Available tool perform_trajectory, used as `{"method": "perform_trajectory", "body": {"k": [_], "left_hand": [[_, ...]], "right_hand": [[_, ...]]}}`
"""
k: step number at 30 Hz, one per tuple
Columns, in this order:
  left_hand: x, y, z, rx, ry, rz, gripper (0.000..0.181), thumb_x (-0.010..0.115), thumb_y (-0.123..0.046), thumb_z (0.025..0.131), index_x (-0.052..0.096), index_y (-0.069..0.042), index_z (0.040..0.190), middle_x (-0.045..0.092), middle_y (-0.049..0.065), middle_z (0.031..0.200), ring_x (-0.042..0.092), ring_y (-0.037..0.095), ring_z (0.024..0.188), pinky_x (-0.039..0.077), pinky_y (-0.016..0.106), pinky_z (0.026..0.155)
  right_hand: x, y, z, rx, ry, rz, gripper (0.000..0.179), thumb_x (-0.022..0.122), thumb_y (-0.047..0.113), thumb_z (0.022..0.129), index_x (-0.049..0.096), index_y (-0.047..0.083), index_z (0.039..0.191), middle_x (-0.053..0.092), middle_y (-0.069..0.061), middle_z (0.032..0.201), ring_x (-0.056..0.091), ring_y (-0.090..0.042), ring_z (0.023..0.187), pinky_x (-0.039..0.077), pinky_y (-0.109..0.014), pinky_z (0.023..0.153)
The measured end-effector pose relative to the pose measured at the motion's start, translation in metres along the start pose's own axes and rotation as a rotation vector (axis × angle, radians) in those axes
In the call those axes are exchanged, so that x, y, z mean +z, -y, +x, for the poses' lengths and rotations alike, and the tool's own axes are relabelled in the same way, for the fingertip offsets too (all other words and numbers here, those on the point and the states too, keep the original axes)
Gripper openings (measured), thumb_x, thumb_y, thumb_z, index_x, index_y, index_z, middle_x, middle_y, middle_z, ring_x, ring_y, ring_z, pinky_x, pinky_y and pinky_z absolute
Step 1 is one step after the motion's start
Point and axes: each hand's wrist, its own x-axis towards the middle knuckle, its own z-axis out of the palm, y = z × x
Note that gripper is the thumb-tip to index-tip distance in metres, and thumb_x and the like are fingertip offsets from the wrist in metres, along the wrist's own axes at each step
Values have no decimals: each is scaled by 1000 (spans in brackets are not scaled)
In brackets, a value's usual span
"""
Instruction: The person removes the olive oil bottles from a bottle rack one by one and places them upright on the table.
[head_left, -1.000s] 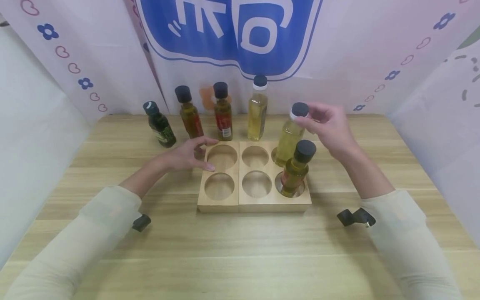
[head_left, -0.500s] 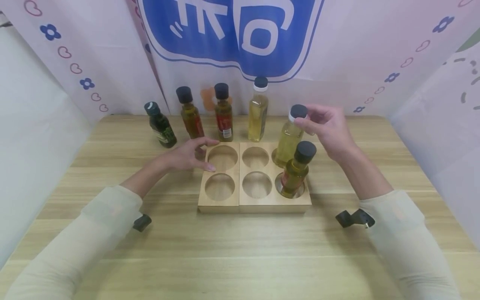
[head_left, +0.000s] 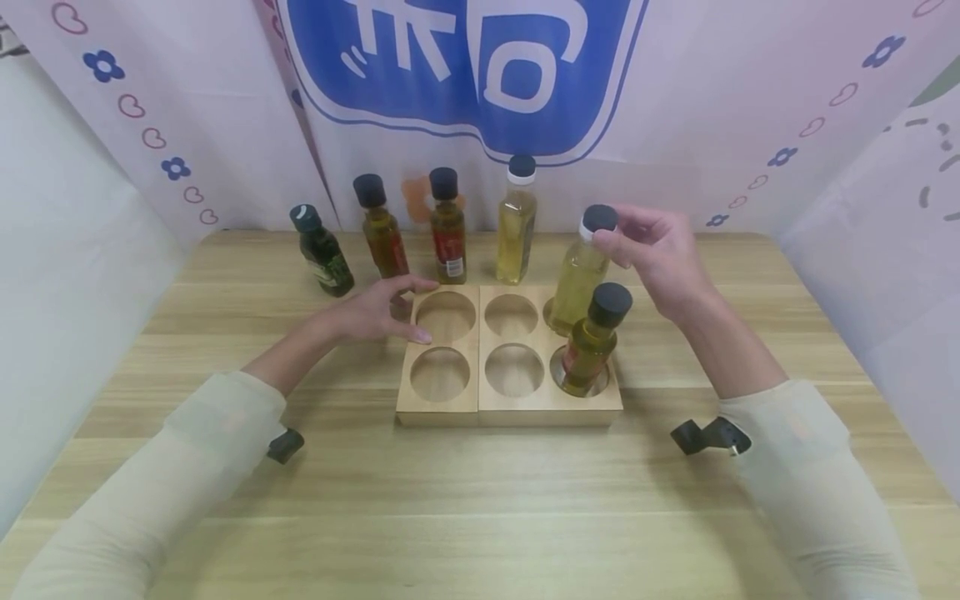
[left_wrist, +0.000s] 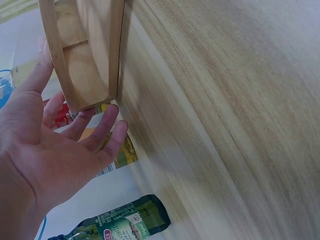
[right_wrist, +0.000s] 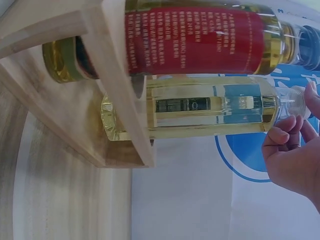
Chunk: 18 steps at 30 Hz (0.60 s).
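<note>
My right hand [head_left: 660,258] pinches a clear bottle of pale yellow oil [head_left: 577,283] at its neck, just under the black cap. In the right wrist view the bottle's lower end is inside the rack's back right hole. A dark-capped oil bottle with a red label [right_wrist: 200,40] stands in the front right hole. The wooden bottle rack [head_left: 540,417] has round holes in two rows. At its left end rests my left hand [head_left: 363,312], thumb on the top board and index finger at the back edge. In the left wrist view its other fingers [left_wrist: 107,125] lie loosely along the end.
Behind the rack stand a dark green bottle [head_left: 325,258], two red-labelled oil bottles [head_left: 386,242] [head_left: 448,237], and another pale oil bottle [head_left: 515,233]. A printed cloth [head_left: 637,183] hangs at the table's back. The wooden table [head_left: 480,517] extends in front of the rack.
The view shifts very slightly. The right hand stays at the neck of the pale oil bottle, which tilts a little, and the left hand keeps its place on the rack.
</note>
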Motion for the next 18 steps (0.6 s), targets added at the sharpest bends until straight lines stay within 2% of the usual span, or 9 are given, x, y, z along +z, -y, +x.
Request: {"method": "perform_trajectory", "body": {"k": [4, 6, 14, 18], "left_hand": [[1, 1, 1, 1, -4, -2, 79, 84, -12, 88, 42, 0, 153, 39, 24, 160, 46, 52, 136, 37, 61, 116], [0, 1, 1, 1, -3, -3, 79, 84, -12, 88, 42, 1, 153, 39, 24, 160, 45, 52, 136, 37, 61, 116], [0, 2, 1, 3, -5, -4, 79, 84, -12, 88, 42, 0, 153, 40, 23, 160, 45, 52, 136, 37, 60, 116], [0, 1, 0, 11, -6, -7, 78, 84, -11, 87, 43, 1, 153, 40, 24, 159, 45, 52, 136, 36, 60, 117]], "right_hand": [[0, 5, 0, 19, -11, 5, 29, 69, -6, 95, 82, 19, 101, 70, 3, 82, 60, -14, 90, 48, -29, 89], [0, 7, 0, 24, -17, 3, 28, 70, -5, 95, 82, 20, 100, 70, 3, 82, 62, -14, 92, 47, -33, 94], [0, 14, 1, -2, -19, 29, 31, 67, -7, 95, 82, 19, 98, 68, 3, 79, 60, -14, 88, 45, -35, 92], [1, 18, 1, -24, -23, 45, 30, 66, -8, 95, 82, 17, 98, 69, 2, 80, 59, -13, 86, 47, -36, 95]]}}
